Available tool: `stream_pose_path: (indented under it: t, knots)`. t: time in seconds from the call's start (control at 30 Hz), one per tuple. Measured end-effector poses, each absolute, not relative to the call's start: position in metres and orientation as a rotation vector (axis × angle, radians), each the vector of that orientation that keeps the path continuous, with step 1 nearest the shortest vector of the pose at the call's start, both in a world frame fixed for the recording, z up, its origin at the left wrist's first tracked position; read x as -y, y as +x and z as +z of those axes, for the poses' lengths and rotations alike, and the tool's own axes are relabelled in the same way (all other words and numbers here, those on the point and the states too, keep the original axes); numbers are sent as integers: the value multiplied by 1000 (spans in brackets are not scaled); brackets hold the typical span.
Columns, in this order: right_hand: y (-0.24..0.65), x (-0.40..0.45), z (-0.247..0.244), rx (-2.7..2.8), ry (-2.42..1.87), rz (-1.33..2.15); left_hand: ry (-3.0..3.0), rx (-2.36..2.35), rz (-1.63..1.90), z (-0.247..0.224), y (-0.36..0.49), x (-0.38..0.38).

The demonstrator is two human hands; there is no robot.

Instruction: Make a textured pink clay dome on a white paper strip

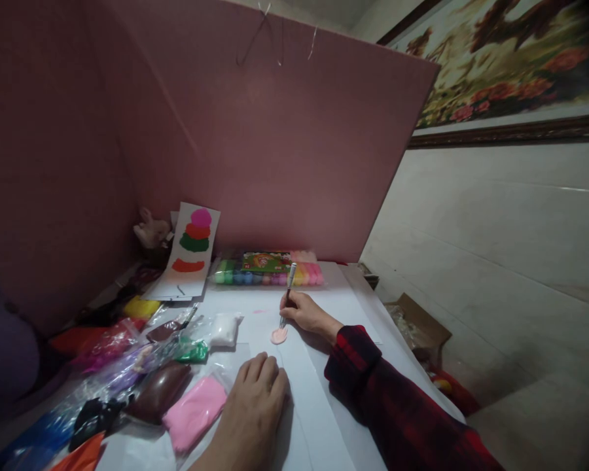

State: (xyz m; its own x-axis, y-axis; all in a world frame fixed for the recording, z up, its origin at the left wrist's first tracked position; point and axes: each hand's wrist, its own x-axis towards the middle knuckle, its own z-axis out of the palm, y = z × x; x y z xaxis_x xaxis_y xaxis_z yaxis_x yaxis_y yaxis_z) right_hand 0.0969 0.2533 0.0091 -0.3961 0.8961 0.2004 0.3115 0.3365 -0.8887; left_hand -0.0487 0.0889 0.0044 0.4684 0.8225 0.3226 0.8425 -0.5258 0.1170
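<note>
A slim dark tool with a pale top end (291,275) stands nearly upright in my right hand (307,313), its lower end on a flat patch of pale pink clay (279,335). The clay lies on a white paper strip (294,373). Nearer to me, my left hand (258,399) rests palm down on the paper, fingers lying flat and nothing in them. Just left of it is a bag of pink clay (196,412).
Bags of brown (160,392), green (194,350) and white clay (224,329) lie at left. A colourful pack (267,269) and a painted card (191,252) are at the back, before a pink panel (275,144). An open box (419,327) sits right of the table.
</note>
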Motion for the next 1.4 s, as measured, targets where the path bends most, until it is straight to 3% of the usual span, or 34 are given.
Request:
stream_pose_path:
  t: [0.5,0.97,1.4]
  knots:
    - [97,-254,6,1601,-965,1097,-2612,1466,-544,3,-50,-90]
    - [84,-231,12,1741,-870,1345,-2684,1574,-463,9,-48,-90]
    - [86,-240,15,1991,-882,1102,-2669,1573,-475,9,-49,-87]
